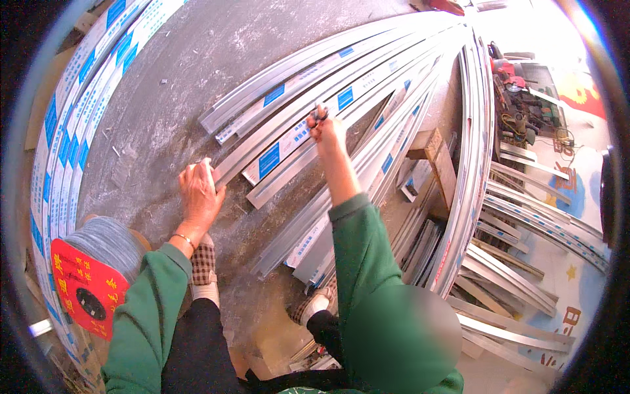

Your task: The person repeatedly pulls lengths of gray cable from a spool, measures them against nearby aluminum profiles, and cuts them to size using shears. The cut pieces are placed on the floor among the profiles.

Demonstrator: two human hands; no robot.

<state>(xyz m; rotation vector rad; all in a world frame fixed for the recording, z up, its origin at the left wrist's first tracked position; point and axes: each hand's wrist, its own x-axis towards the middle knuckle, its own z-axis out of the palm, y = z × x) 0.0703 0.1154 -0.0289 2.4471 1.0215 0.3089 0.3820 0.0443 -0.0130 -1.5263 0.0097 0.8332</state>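
Note:
My left hand (199,186) is at the near end of a long silver metal profile (269,139), its fingers and thumb closed on either side of that end. Over the middle of the profiles, my right hand (326,131) is closed with bent fingers around something small, dark and shiny that I cannot make out. Beside the held profile lies another one covered with white and blue film (270,160). More long profiles (289,98) fan out on both sides and run together at the far end.
A spool of grey-blue strip with a red label (88,289) stands at my left. Film-wrapped profiles (62,157) curve along the left edge. To the right are a wooden block (430,146), racked profile lengths (525,217) and a red power tool (508,73). My shoes (204,259) are on the grey floor.

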